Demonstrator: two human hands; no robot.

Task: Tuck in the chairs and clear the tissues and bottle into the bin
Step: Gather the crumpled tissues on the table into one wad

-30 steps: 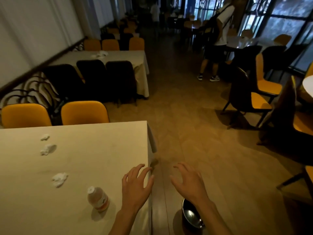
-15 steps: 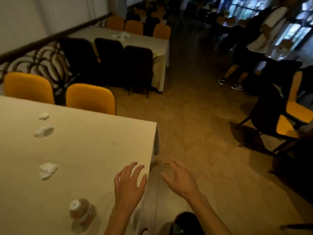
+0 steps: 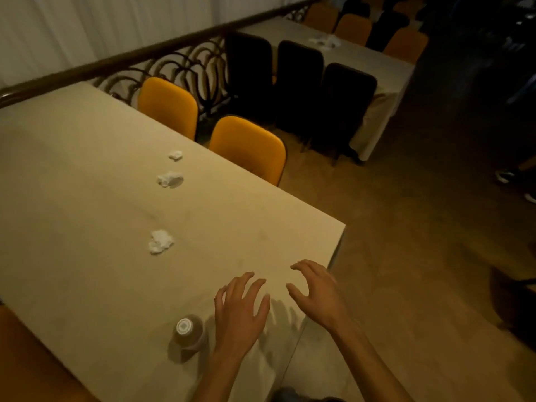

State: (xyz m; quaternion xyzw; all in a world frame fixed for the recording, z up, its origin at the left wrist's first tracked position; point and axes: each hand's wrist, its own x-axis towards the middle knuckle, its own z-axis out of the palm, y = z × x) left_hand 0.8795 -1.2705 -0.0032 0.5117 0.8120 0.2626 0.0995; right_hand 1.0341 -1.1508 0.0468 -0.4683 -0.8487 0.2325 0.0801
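Upright white-capped bottle, three crumpled white tissues

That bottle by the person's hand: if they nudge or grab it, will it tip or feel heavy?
The bottle stands upright and looks squat, so a light nudge probably slides it rather than topples it. It seems dark with liquid, so likely some weight. The left hand is open beside it, not touching.

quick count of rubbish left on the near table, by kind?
Crumpled tissues: 3 ()
Bottle: 1, upright beside the left hand
Total: 4, none held; right hand is also empty.
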